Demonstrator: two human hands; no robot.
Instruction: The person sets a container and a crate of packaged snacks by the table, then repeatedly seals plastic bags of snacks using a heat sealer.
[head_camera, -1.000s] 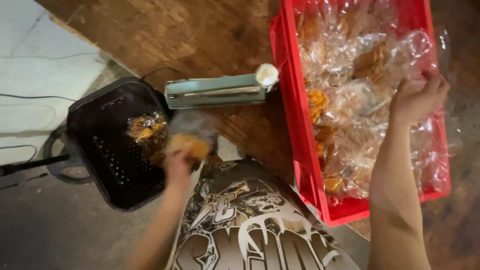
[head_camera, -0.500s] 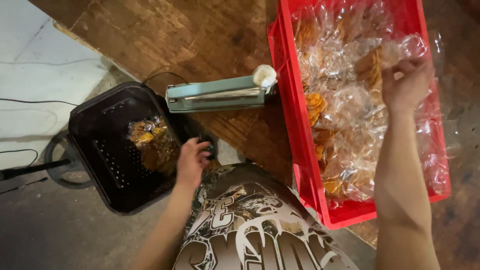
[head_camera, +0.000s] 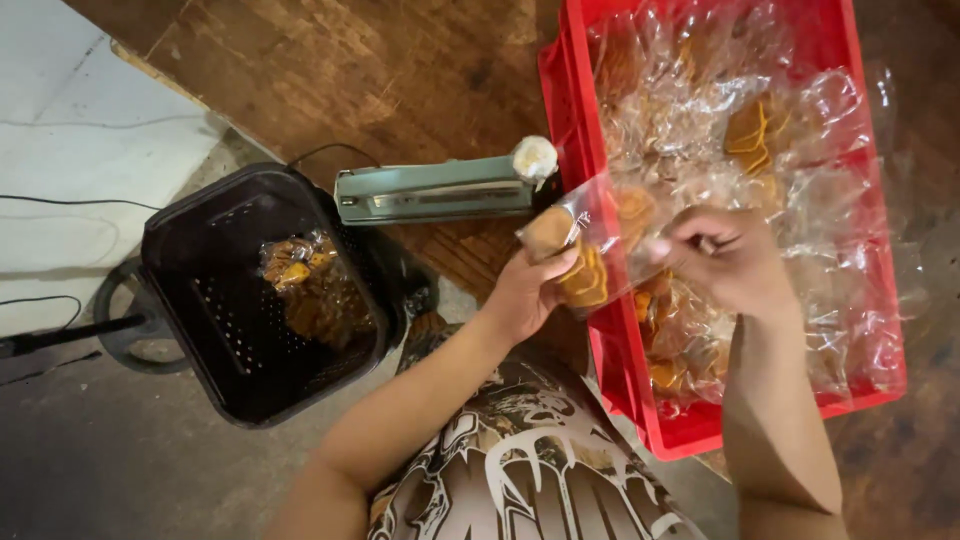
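Both hands hold one clear bag of golden-brown biscuits over the near-left rim of the red crate. The left hand is closed on the bag's lower left end, fingers wrapped under the biscuit stack. The right hand pinches the bag's open right end between thumb and fingers. By the look of it, the step in hand is readying a bag lifted from the crate: gathering its mouth flat.

The grey-green heat sealer lies on the wooden table just left of the crate, its white knob close to the bag. A fair judgement is that the next move calls for keeping the mouth smooth and level with the sealer's bar.

The crate is full of similar clear, crinkled bags of biscuits, loosely heaped. Lower left, a black perforated basket holds one filled bag, well apart from the hands. No labels or signs are visible on any bag.
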